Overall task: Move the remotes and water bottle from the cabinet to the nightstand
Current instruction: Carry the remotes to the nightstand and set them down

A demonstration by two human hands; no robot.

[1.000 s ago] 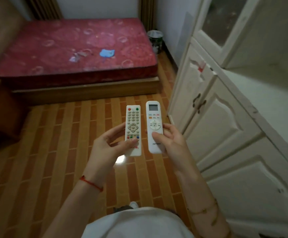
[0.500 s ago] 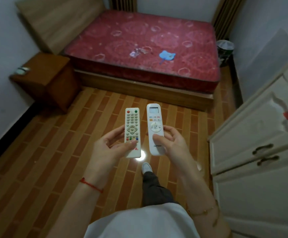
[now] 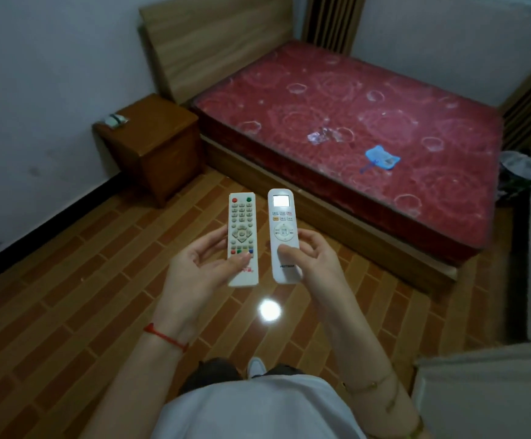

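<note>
My left hand point(image 3: 194, 277) holds a white TV remote point(image 3: 242, 226) with coloured buttons, thumb across its lower part. My right hand point(image 3: 315, 264) holds a white air-conditioner remote point(image 3: 282, 223) with a small lit screen. Both remotes point away from me, side by side above the floor. The brown wooden nightstand point(image 3: 153, 144) stands ahead to the left, against the wall and beside the bed. A corner of the white cabinet point(image 3: 486, 391) shows at the lower right. No water bottle is in sight.
A small white and green object point(image 3: 116, 120) lies on the nightstand's back corner. The bed with a red mattress point(image 3: 368, 122) carries a blue item point(image 3: 381, 158) and a crumpled wrapper point(image 3: 324, 136). A waste bin point(image 3: 519, 167) stands at the far right. Brick-patterned floor point(image 3: 83, 280) lies between me and the nightstand.
The view has swung left, away from the cabinet: the nightstand and headboard have come into sight and the cabinet has slid to the right edge. Both hands keep their remotes.
</note>
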